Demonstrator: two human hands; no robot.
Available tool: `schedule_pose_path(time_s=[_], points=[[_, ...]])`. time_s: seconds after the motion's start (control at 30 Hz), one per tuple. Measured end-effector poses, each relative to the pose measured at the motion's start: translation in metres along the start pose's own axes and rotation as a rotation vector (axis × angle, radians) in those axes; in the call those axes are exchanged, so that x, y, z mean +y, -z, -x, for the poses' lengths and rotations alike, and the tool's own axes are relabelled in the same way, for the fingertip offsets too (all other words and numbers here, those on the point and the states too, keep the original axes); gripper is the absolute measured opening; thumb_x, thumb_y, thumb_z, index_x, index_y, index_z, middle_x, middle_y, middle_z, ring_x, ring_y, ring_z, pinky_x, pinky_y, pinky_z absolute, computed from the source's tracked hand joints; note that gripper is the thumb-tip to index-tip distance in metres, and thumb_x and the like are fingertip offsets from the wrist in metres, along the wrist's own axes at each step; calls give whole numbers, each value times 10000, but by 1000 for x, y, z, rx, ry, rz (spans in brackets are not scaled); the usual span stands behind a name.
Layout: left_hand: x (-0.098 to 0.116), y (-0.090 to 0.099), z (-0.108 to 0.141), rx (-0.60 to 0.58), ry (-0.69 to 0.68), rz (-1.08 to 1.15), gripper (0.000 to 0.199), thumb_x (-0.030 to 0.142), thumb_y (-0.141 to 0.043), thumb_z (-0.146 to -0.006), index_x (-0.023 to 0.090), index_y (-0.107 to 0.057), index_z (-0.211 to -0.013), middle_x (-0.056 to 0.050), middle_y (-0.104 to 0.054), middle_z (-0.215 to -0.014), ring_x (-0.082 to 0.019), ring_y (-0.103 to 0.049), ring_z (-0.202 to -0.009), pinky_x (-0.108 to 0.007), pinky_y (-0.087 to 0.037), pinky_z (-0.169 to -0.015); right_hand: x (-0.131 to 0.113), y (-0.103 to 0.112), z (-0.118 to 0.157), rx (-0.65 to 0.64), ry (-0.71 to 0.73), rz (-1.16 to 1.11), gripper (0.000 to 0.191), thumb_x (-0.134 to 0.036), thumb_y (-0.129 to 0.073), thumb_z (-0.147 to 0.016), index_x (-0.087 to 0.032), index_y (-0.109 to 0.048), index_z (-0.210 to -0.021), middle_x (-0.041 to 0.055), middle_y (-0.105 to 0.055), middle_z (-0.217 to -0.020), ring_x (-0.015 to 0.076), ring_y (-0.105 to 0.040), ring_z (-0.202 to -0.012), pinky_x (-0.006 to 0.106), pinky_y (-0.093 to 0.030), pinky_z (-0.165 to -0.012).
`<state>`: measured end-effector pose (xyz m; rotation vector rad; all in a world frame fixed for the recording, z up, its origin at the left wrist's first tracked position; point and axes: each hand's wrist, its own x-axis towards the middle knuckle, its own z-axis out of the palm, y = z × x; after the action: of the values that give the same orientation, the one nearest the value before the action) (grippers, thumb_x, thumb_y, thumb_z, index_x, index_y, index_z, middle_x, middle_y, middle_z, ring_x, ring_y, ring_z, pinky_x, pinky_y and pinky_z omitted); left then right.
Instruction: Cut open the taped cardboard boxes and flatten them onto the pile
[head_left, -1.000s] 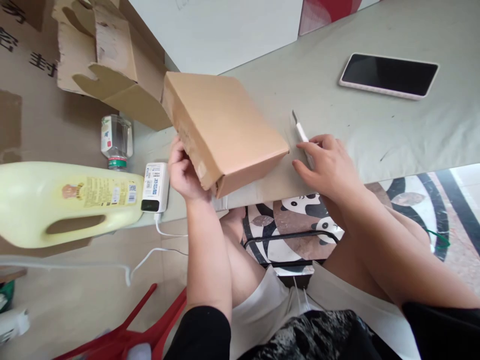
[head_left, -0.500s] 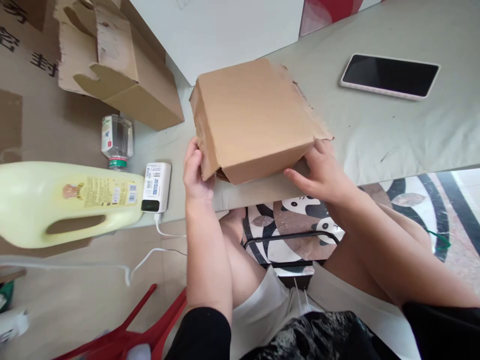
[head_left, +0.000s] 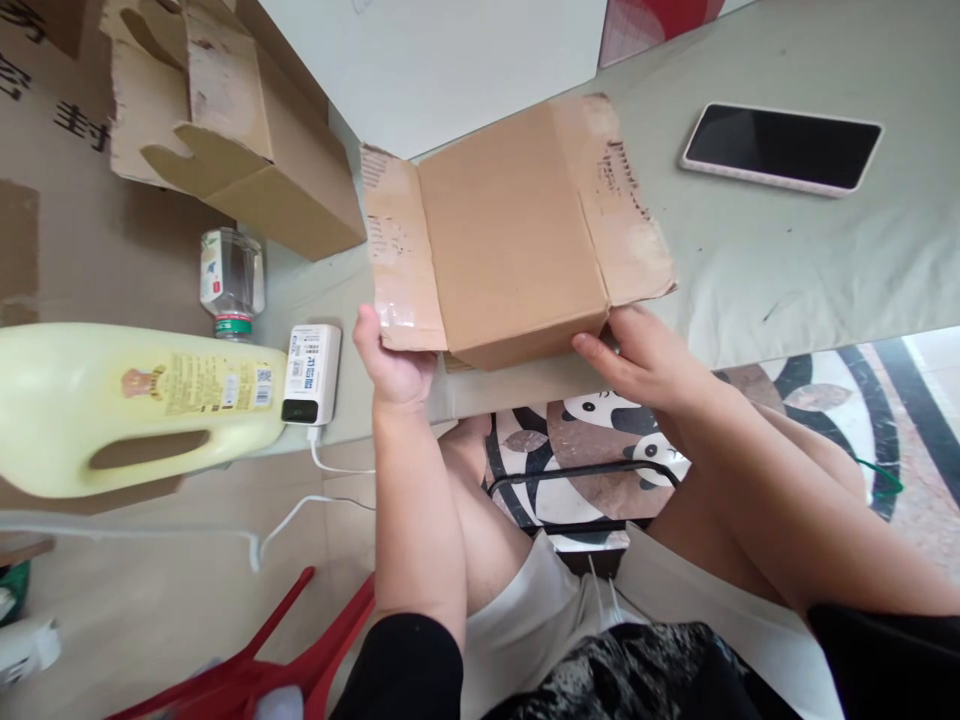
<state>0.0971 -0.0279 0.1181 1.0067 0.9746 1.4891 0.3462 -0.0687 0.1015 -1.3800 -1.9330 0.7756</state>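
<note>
A brown cardboard box [head_left: 510,230] rests on the cloth-covered table in front of me, its left and right flaps spread outward with torn, worn surfaces. My left hand [head_left: 396,365] grips the lower end of the left flap, thumb up at its outer edge and the other fingers hidden beneath. At the box's near right corner, my right hand [head_left: 637,355] has its fingertips under the right flap and its thumb near the box's front side. How firmly it holds the cardboard is partly hidden.
A phone [head_left: 784,148] lies at the right on the table [head_left: 750,270]. On the left are another open box [head_left: 300,180], a clear bottle [head_left: 232,278], a white power bank [head_left: 313,372] with a cable, and a yellow jug [head_left: 67,400]. A white box [head_left: 465,70] stands behind.
The left flap has swung up and outward, and the right flap now lies spread too. My left hand has moved slightly left and down with its flap.
</note>
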Motion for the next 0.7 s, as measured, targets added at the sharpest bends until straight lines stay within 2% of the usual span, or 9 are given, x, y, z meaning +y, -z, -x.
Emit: schedule_pose_path(time_s=[0.07,0.17,0.23,0.3,0.47,0.53,0.63,0.7], points=[[-2,-3,1,41,14,-14,669,788,-480,-804,225,-697,-1092,-113,-715,-1082,-325,-591,-1304,-431,-487,-1084,-1,0,-2,42,-42,30,323,-480,-466,-874,-186,-590,-921,156,-666,-905,338,-647,-956,543,-528,-861],[-2,-4,0,98,41,-45,770,868,-394,-796,236,-674,-1134,-114,-705,-1099,-323,-580,-1320,-422,-511,-1037,0,1,-1,136,-198,56,363,-533,-576,-820,-192,-593,-941,106,-636,-809,316,-649,-849,512,-531,-786],[-1,-4,-1,115,67,-49,803,897,-388,-774,236,-664,-1139,-120,-696,-1115,-333,-571,-1327,-423,-525,-1001,2,1,0,217,-271,46,435,-547,-647,-792,-203,-582,-1050,97,-654,-878,301,-656,-830,491,-533,-766],[-2,-4,-1,114,88,-40,765,878,-445,-761,240,-658,-1125,-121,-692,-1115,-339,-571,-1321,-423,-534,-974,2,2,2,286,-278,11,543,-564,-679,-784,-220,-540,-1180,108,-664,-995,295,-667,-859,477,-541,-765],[-5,-2,-2,118,76,2,558,742,-553,-801,235,-665,-1004,-94,-704,-1014,-324,-575,-1306,-401,-545,-944,-5,8,3,411,-259,55,766,-582,-672,-808,-222,-379,-1417,190,-557,-1294,320,-618,-1074,450,-550,-805],[-5,-1,-2,113,63,16,506,705,-591,-794,226,-662,-941,-94,-707,-967,-327,-577,-1301,-393,-556,-920,-7,11,3,453,-258,81,704,-542,-676,-816,-204,-425,-1381,183,-578,-1231,297,-605,-1021,436,-526,-815],[-3,0,-3,111,94,4,492,692,-607,-776,208,-643,-854,-110,-690,-907,-350,-601,-1266,-407,-577,-882,-5,12,2,539,-204,-78,397,-531,-588,-885,-188,-575,-1085,97,-612,-918,213,-563,-812,388,-478,-766],[-1,0,-3,139,111,5,511,711,-559,-799,206,-624,-830,-112,-674,-874,-355,-621,-1237,-421,-584,-872,-1,11,1,612,-153,-200,395,-585,-510,-930,-200,-590,-968,52,-579,-810,185,-529,-751,360,-457,-733]])
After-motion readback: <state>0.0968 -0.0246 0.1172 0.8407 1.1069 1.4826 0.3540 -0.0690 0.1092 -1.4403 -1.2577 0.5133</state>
